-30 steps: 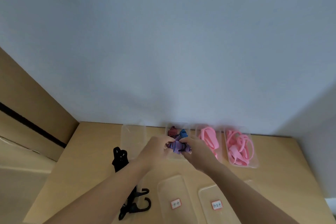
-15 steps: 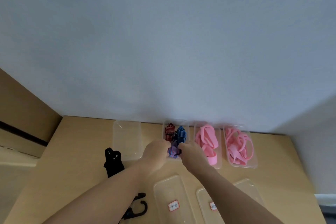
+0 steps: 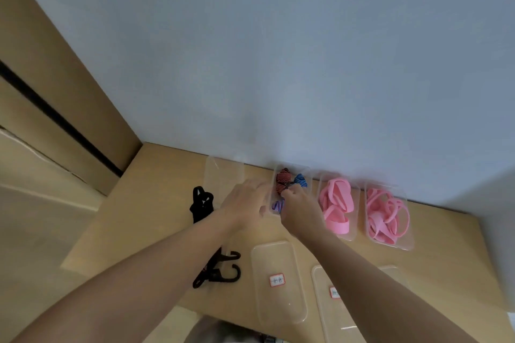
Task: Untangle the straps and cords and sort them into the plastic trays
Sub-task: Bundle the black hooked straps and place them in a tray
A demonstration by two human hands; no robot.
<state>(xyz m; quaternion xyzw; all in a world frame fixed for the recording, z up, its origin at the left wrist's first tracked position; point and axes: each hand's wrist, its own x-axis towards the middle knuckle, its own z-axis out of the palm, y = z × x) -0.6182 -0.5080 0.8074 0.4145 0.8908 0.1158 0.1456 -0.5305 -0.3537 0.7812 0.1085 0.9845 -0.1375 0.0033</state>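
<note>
A clear tray [image 3: 306, 172] at the back holds a red striped strap [image 3: 282, 181], a blue striped strap [image 3: 301, 179] and a purple striped strap [image 3: 277, 206]. My right hand [image 3: 302, 210] is over this tray's near end. Its curled fingers pinch the purple strap where it meets the other two. My left hand [image 3: 243, 206] is just left of the tray, blurred, fingers loosely extended and holding nothing. A black strap [image 3: 202, 203] and its black hooks [image 3: 221, 273] lie on the table to the left.
Right of the striped tray stand a tray of wide pink straps [image 3: 335, 203] and a tray of thin pink cords [image 3: 387, 211]. An empty tray [image 3: 223, 175] sits back left. Two labelled empty trays [image 3: 278, 281] [image 3: 331, 303] lie near the wooden table's front edge. A wall rises close behind.
Both hands carried the purple striped strap down into the tray beside the red and blue ones. My left hand has let go and drawn left. The view has tilted.
</note>
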